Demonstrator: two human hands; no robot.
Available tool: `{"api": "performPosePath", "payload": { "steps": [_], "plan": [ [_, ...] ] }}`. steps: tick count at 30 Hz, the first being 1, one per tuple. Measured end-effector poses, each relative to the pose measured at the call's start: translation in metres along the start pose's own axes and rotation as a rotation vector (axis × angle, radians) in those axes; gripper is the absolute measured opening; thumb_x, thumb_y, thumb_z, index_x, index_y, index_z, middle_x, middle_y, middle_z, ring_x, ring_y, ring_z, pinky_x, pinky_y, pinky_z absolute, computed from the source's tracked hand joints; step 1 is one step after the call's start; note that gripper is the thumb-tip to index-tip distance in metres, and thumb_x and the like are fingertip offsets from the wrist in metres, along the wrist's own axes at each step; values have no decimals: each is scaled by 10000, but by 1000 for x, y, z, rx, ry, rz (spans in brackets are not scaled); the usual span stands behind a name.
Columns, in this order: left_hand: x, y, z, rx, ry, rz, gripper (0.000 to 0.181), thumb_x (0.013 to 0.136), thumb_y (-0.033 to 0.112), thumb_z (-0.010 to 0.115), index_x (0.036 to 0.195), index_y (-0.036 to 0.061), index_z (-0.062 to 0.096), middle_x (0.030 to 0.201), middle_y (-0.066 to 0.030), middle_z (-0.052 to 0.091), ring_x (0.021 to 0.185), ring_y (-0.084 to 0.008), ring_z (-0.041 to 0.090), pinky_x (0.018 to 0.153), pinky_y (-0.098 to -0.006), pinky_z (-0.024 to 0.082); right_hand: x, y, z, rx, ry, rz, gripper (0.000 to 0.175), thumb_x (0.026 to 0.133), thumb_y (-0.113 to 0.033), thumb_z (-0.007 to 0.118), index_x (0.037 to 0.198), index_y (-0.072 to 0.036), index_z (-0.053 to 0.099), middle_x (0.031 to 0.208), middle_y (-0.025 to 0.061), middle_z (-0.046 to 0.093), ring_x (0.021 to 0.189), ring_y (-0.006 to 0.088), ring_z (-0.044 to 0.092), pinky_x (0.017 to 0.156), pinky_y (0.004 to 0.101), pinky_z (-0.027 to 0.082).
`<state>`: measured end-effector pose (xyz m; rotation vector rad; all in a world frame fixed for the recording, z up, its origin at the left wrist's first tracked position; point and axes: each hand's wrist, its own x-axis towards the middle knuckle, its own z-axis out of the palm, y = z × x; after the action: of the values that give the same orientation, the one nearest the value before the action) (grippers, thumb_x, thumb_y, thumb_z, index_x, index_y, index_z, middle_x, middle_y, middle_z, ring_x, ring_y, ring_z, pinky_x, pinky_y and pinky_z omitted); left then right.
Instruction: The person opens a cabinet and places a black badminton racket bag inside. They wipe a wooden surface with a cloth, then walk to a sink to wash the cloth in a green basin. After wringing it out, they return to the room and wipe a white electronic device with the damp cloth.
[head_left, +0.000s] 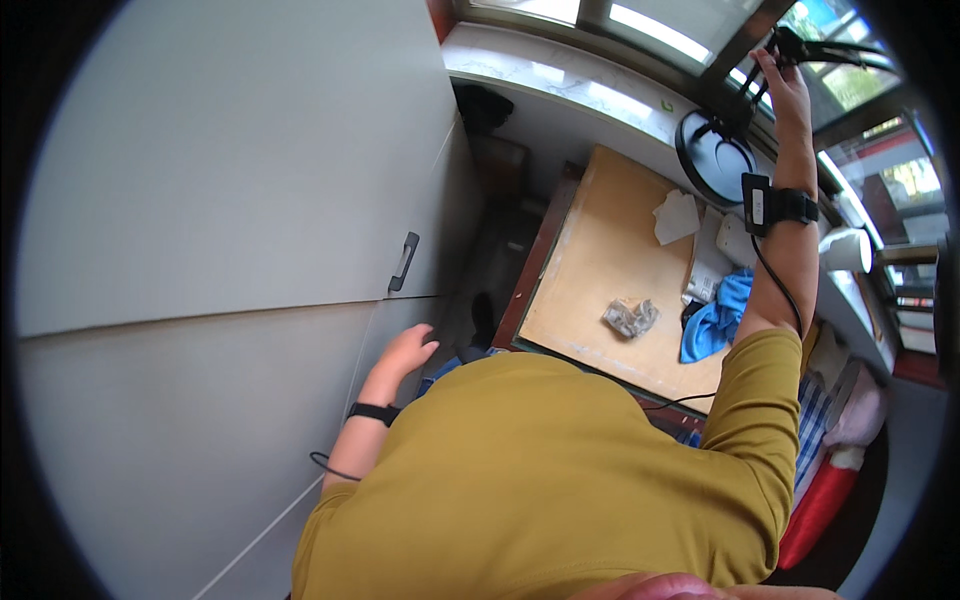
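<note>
My right hand (784, 79) reaches up to the window and touches the joint of a black adjustable arm stand (787, 46). The thumb and a finger rest against it, but whether they grip it cannot be made out. The stand's round base (716, 159) is on the marble windowsill. My left hand (407, 350) hangs at my left side, fingers slightly bent, holding nothing, near a white cabinet door. Before me on the tan tabletop (600, 247) lie a crumpled clear plastic bag (631, 318) and a blue cloth (716, 316).
A white cabinet with a dark handle (404, 262) stands close on the left. A torn white paper (676, 217) lies near the sill (555, 75). A white cup-like container (847, 250) is at the right. Red and striped fabrics (821, 510) are piled beside me. Cables trail from both wrists.
</note>
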<state>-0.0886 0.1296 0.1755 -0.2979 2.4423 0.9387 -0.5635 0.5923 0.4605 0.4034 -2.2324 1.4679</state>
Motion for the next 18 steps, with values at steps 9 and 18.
{"api": "performPosePath", "payload": {
  "steps": [9, 18],
  "plan": [
    [-97, -120, 85, -135, -20, -416, 393, 797, 284, 638, 1050, -15, 606, 941, -208, 653, 829, -333, 644, 747, -409, 510, 0, 4, 24, 441, 104, 25, 207, 933, -165, 523, 994, 26, 572, 816, 79, 611, 763, 172, 614, 728, 281, 495],
    [-124, -166, 133, -544, -296, -764, 244, 857, 258, 569, 770, 47, 655, 653, -40, 598, 547, -158, 524, 504, -306, 400, 8, -33, 62, 558, 162, 0, 225, 928, -183, 540, 974, 36, 557, 812, 91, 601, 765, 188, 612, 748, 308, 500]
  ]
}}
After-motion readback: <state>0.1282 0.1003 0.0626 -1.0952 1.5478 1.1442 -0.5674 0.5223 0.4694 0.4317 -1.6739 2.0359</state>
